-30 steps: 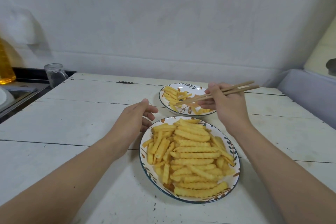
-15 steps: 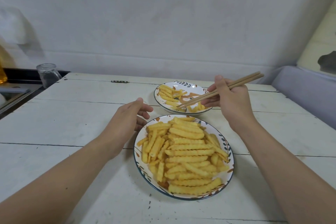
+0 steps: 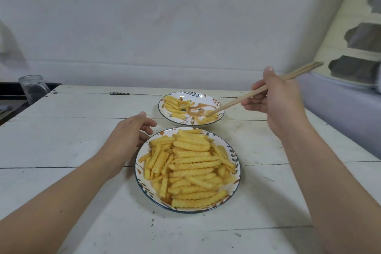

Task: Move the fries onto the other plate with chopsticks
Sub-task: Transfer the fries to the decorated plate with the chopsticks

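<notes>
A near plate [image 3: 237,163] with a leaf-patterned rim is heaped with crinkle-cut fries [image 3: 191,168]. Behind it a smaller far plate [image 3: 185,95] carries a few fries [image 3: 174,106] on its left and front. My right hand [image 3: 276,101] grips wooden chopsticks [image 3: 263,89]; their tips lie together over the far plate's right side, touching a fry there [image 3: 208,118]. My left hand [image 3: 127,138] rests on the table beside the near plate's left rim, fingers loosely curled and holding nothing.
The white plank table [image 3: 72,144] has dark seams. A glass jar [image 3: 33,88] stands past its far left corner. A small dark metal hinge [image 3: 120,93] sits at the far edge. A grey padded surface [image 3: 340,113] borders the right side.
My right hand has lifted and drawn back to the right, the chopsticks tilting steeper, tips shifting toward the far plate's right side. My left hand stays beside the near plate.
</notes>
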`<state>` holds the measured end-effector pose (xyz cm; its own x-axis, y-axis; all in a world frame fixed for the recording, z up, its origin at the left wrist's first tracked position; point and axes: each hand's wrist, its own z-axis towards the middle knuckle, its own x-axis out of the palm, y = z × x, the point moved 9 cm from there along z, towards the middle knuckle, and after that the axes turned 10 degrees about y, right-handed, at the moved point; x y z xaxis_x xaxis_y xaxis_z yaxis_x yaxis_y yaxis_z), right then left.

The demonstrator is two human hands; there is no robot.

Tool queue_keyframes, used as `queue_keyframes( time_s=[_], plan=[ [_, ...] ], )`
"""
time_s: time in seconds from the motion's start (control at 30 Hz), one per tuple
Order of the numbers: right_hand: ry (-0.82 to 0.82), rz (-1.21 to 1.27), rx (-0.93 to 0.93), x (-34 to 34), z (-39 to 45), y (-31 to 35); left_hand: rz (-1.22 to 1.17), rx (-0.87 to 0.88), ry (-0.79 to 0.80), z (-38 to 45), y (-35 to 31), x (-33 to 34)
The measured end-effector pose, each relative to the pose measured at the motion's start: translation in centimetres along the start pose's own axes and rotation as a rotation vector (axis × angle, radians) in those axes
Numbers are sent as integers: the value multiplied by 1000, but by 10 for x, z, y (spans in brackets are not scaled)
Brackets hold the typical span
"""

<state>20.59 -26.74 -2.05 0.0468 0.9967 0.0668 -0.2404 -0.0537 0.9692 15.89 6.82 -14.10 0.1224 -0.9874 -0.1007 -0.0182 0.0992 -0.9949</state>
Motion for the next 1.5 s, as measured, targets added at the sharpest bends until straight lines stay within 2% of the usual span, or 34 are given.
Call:
queue_keyframes(
  time_s=[0.27, 0.47, 0.7, 0.97, 1.27, 1.5],
  plan=[
    [18, -89, 62, -24, -39, -4, 26, 18, -2, -1, 0, 0],
    [-10, -21, -13, -27, -21, 11, 30, 16, -47, -5, 1, -4],
    [219, -132, 14, 44, 24, -17, 101, -5, -52, -10, -4, -1],
    [326, -217, -41, 98, 42, -34, 92, -8, -87, -5, -2, -4],
    [291, -315, -13, 96, 33, -31, -33, 18, -106, -14, -11, -4],
    [225, -397, -100, 81, 22, -18, -167, 127, -175, -26, -17, -18]
  ],
)
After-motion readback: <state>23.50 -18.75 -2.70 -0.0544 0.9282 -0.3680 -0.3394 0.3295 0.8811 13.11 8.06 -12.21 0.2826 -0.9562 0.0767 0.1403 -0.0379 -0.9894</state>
